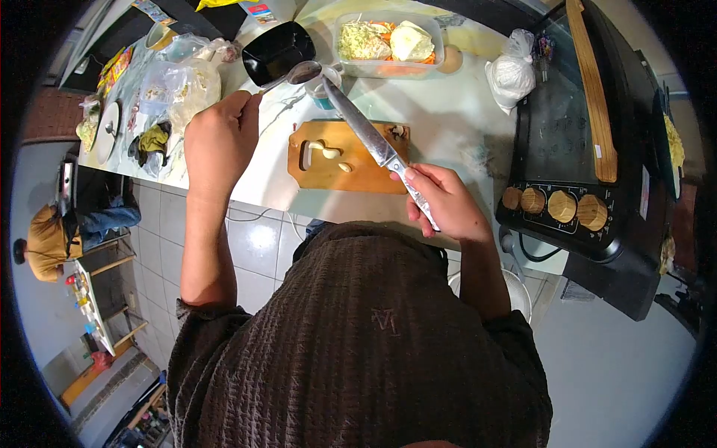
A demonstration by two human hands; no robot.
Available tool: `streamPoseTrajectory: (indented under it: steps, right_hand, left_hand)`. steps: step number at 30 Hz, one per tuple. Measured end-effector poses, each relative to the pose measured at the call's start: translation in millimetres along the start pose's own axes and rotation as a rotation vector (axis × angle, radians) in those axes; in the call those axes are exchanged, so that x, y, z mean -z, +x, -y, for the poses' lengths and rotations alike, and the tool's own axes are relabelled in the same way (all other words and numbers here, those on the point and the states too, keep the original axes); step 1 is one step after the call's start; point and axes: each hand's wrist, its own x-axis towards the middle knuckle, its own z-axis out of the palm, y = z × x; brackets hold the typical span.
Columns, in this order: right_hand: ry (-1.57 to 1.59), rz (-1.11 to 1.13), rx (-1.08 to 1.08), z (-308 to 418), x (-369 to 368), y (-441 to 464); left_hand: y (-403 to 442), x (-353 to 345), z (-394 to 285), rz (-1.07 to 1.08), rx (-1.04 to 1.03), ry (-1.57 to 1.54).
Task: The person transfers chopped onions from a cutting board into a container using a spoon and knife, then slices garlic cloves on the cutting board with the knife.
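Far left, beyond the pale marbled desk: one person in a mustard-yellow top and blue trousers. On the desk's left end, one round white lid with a dark knob, then a cluster of clear plastic bags.

Left hand closed on the handle of one metal spoon. Bowl of the spoon raised at the right edge of one glossy black bowl, close to one blue cup.

Below the cup, one brown wooden cutting board, long axis left to right. Three pale peeled cloves counted on its left half, lying between the two hands, closer to the knife blade than to the right fingers. Dark scraps at the board's upper right corner.

Above the cup's right side, one clear plastic container of shredded cabbage and carrot.

Right hand clamped on the handle of one long silver knife, just off the board's right edge and nearer to it than the left. Blade slanting up and leftward across the board, tip beside the cup and spoon. Hands apart.

Farther right: one knotted bag of white powder, one black oven, four wooden knobs.
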Motion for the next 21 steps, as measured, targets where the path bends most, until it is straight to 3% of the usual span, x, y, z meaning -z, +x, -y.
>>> streamPoseTrajectory:
  steps: [21]
  right_hand:
    - [0.024,0.020,0.042,3.6,1.0,-0.3]
  left_hand:
    - [-2.7,0.1,-2.5,-0.002,0.018,-0.002]
